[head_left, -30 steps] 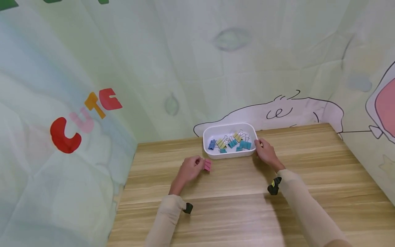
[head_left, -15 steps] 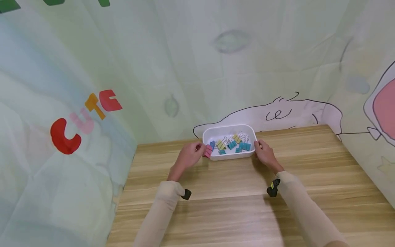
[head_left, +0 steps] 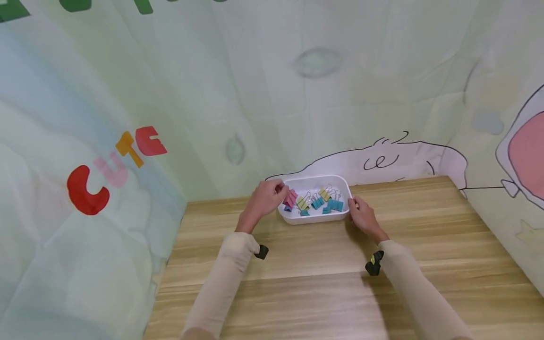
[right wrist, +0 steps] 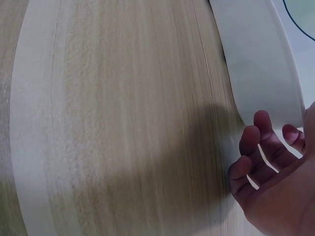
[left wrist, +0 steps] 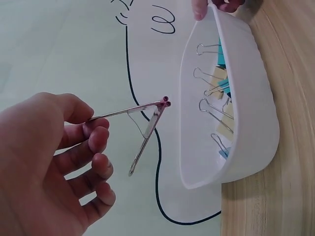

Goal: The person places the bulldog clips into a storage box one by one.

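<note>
My left hand (head_left: 265,198) pinches a pink binder clip (head_left: 291,198) between thumb and index finger, holding it over the left end of a white plastic tray (head_left: 314,219). In the left wrist view the binder clip (left wrist: 155,115) is seen edge-on, gripped by one wire handle while the other handle sticks out. My right hand (head_left: 363,215) holds the tray's right end, thumb at the rim and fingers against the outside wall. Inside the tray lie several teal and yellow binder clips (head_left: 335,205), plus a blue binder clip (head_left: 287,208) partly hidden beneath the pink one.
The tray stands on a wood-grain table (head_left: 306,293), close to its back edge. A printed cloth backdrop (head_left: 263,94) rises right behind and on both sides. Dark wrist devices (head_left: 374,263) are worn at both cuffs.
My left hand has lifted the pink binder clip from in front of the tray, up past its left rim, to above the inside. My right hand stays at the tray's right end.
</note>
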`<state>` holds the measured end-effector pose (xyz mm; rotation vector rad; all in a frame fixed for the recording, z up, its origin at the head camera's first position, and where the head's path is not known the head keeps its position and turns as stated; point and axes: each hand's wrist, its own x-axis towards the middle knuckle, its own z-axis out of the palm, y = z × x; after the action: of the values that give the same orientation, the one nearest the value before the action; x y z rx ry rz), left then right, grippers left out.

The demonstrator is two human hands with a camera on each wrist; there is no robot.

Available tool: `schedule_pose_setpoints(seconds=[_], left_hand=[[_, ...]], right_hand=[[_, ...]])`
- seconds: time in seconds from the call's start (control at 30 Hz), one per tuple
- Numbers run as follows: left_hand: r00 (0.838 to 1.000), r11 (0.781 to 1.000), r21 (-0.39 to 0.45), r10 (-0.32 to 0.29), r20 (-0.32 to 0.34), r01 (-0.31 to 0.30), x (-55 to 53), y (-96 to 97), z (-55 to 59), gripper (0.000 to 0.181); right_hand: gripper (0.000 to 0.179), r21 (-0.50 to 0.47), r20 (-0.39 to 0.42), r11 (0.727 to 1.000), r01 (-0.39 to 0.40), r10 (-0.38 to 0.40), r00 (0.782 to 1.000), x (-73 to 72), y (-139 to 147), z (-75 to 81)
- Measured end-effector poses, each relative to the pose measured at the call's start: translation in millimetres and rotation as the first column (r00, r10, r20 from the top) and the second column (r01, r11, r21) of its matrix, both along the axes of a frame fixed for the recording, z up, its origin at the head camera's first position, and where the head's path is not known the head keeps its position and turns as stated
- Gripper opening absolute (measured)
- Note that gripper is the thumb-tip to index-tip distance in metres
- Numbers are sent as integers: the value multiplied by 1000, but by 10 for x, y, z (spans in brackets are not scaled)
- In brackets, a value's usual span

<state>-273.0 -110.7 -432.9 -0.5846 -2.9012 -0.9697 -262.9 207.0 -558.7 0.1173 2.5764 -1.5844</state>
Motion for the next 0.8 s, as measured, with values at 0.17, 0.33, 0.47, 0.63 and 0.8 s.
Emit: schedule_pose_setpoints(seconds=[0.17, 0.33, 0.47, 0.63, 0.8], left_hand=[[999, 999, -11, 49, -7, -50, -14, -2, 19, 25], [998, 998, -18, 57, -6, -58, 7, -24, 48, 25], [999, 999, -21, 35, -9, -35, 38, -29, 68, 24], [999, 999, -47, 1, -41, -3, 98, -22, 87, 24], [991, 987, -158, -37, -127, 16, 196, -2, 132, 31]], right_hand=[[40, 0, 5, 1000, -4, 4, 1000, 5, -16, 10], [43, 15, -1, 1000, -7, 7, 1000, 2, -6, 21], [43, 26, -13, 1000, 1, 0, 1000, -6, 20, 30], [42, 56, -39, 998, -11, 14, 999, 8, 62, 15], [54, 193, -45, 977, -95, 106, 993, 77, 165, 107]])
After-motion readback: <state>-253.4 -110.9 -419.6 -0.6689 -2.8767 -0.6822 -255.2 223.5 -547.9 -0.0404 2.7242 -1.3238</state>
